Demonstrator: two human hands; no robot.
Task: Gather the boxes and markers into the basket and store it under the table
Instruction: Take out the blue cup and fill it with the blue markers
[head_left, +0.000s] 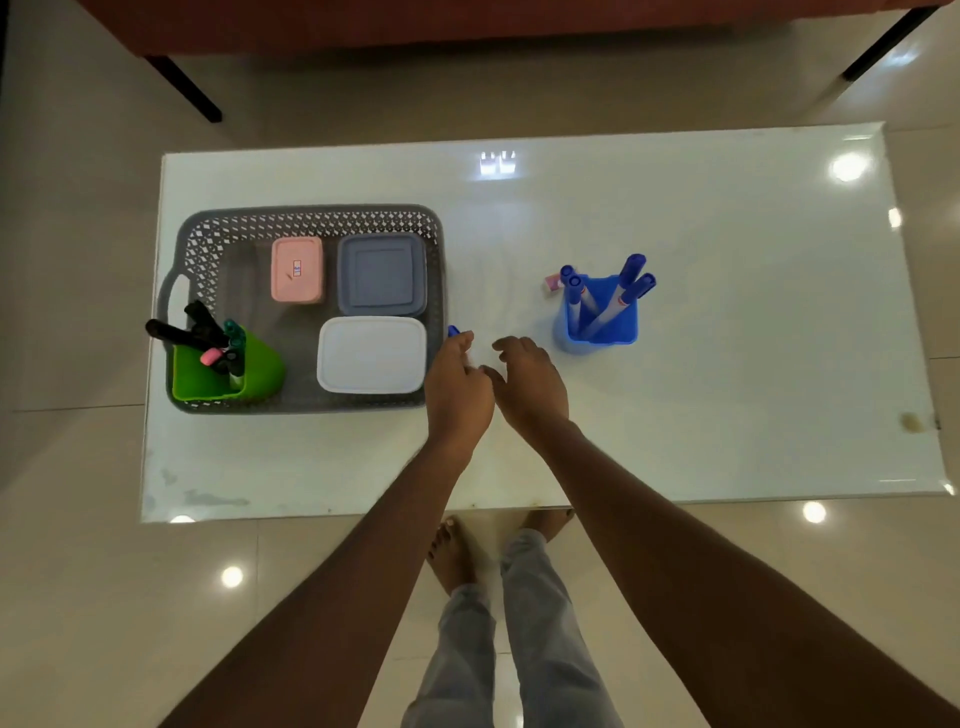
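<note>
A grey perforated basket (311, 221) stands on the left of the white table (727, 415). Inside it lie a pink box (296, 270), a grey-blue box (382, 274), a white box (371, 353) and a green cup (260, 371) of black markers. To the right, on the table, stands a blue cup (618, 327) with several blue markers (631, 270). My left hand (457, 384) is beside the basket's right wall, fingers closed around a blue-capped marker (453, 331). My right hand (530, 379) hovers next to it, fingers curled apart, holding nothing.
A small pink object (553, 282) lies just left of the blue cup. My bare feet (452, 556) stand at the table's near edge. A brown piece of furniture (467, 21) on dark legs stands beyond the far side. The floor is glossy tile.
</note>
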